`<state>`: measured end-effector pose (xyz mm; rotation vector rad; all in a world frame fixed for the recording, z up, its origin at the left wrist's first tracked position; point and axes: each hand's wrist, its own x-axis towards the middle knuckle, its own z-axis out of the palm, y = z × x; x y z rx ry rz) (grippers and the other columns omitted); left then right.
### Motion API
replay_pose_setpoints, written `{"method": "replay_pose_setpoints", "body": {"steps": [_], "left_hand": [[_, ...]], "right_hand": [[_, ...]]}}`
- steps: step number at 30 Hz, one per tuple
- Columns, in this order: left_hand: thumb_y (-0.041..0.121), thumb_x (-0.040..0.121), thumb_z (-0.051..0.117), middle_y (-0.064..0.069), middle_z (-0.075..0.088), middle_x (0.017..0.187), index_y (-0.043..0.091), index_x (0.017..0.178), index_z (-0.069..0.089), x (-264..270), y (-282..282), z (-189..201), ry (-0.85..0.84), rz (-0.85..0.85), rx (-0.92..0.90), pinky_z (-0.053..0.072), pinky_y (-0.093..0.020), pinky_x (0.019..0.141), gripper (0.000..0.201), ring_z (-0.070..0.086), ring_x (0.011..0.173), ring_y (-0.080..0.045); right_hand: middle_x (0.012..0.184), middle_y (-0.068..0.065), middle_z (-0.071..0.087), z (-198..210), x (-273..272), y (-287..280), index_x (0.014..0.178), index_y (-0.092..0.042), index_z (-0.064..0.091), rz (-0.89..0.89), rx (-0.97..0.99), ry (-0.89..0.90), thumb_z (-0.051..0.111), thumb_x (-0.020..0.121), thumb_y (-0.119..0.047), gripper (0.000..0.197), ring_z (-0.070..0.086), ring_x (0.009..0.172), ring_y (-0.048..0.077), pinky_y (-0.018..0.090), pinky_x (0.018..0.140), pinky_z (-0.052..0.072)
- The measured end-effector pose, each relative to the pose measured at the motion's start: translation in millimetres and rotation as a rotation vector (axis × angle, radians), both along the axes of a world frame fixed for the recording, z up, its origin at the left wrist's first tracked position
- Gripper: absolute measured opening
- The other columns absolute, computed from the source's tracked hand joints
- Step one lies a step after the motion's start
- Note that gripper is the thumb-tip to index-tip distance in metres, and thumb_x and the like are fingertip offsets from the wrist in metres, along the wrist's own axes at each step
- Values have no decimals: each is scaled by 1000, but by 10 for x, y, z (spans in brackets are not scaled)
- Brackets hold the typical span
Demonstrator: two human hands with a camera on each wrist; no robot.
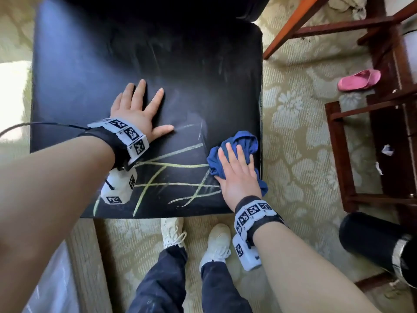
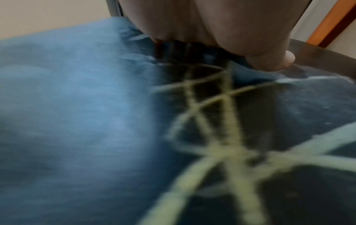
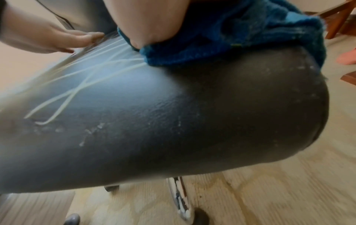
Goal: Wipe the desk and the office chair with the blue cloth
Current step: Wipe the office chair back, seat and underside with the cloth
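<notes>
I read this as a room in a home, not a company office. Under my feet lies a pale carpet (image 1: 291, 123) with a woven flower pattern, and a single pink slipper (image 1: 359, 79) lies on it beside dark wooden furniture legs (image 1: 338, 154). The black padded office chair (image 1: 146, 64) stands on that carpet, and its wheeled base shows in my right wrist view.

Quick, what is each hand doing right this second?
Left hand: open, fingers spread flat on the chair seat, holding nothing.
Right hand: open, straight fingers pressing the blue cloth onto the seat.
</notes>
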<state>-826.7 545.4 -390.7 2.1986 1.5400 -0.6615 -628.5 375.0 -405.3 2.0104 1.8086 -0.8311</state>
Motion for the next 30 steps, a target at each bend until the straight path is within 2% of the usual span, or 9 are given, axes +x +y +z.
{"method": "replay_pose_setpoints", "body": {"steps": [5, 10, 12, 14, 16, 20, 26, 28, 30], "left_hand": [[77, 76, 35, -5, -16, 156, 35, 147, -9, -485, -106, 25, 82, 28, 7, -3, -42, 117, 94, -15, 143, -27], [80, 74, 30, -5, -26, 153, 35, 145, -17, -633, -351, -62, 93, 47, -45, -4, -46, 116, 97, -19, 142, -30], [81, 74, 29, -6, -29, 152, 35, 144, -21, -558, -421, -106, 74, 101, -61, -7, -48, 115, 97, -21, 141, -32], [81, 74, 28, -6, -32, 151, 36, 143, -24, -483, -481, -127, 67, 160, -86, -9, -49, 114, 97, -24, 139, -32], [81, 74, 28, -6, -34, 150, 36, 142, -26, -424, -521, -150, 64, 198, -102, -11, -50, 113, 98, -26, 139, -33], [83, 73, 27, -6, -35, 149, 36, 142, -26, -367, -588, -183, 26, 254, -110, -12, -51, 112, 98, -27, 138, -34], [83, 74, 22, -8, -35, 149, 34, 142, -27, -341, -586, -154, 48, 250, -111, -11, -52, 112, 97, -26, 138, -35], [83, 74, 20, -8, -35, 149, 33, 141, -28, -351, -582, -145, 50, 246, -118, -11, -52, 112, 96, -26, 138, -35], [83, 74, 19, -8, -35, 149, 33, 140, -30, -354, -578, -145, 55, 237, -122, -11, -52, 112, 96, -27, 138, -35]], "right_hand": [[156, -5, -11, 27, 259, 209, 149, -24, -1, 6, 25, -17, 34, 99, -36, 62, -16, 143, 17, 36, 114, -10], [157, 4, 3, 236, 287, 772, 149, -17, 11, -241, 258, 4, 35, 100, -28, 56, -3, 144, 25, 42, 116, 2], [157, 4, 2, 283, 96, 1093, 149, -17, 12, -143, 338, -7, 35, 99, -31, 57, -2, 144, 27, 44, 115, 1], [157, 5, -2, 223, -141, 1360, 149, -20, 10, 33, 300, -24, 33, 99, -36, 58, -4, 144, 28, 46, 114, -1], [157, 4, -5, 79, -287, 1498, 150, -23, 9, 112, 227, -52, 31, 99, -42, 58, -7, 144, 28, 47, 114, -2], [158, 3, 0, -80, -188, 1319, 149, -24, 13, 38, 233, -25, 35, 98, -38, 57, -5, 144, 24, 42, 115, 1], [157, 6, -1, 67, 142, 379, 149, -18, 14, -210, 153, 6, 38, 99, -27, 57, -4, 144, 25, 41, 117, 3], [157, 4, 0, 136, 59, 418, 149, -16, 15, -346, 180, 96, 35, 100, -27, 54, -4, 144, 23, 39, 117, 3], [157, 4, 1, 181, -169, 715, 148, -15, 16, -375, 298, 184, 37, 100, -26, 54, -3, 144, 22, 36, 117, 2]]}}
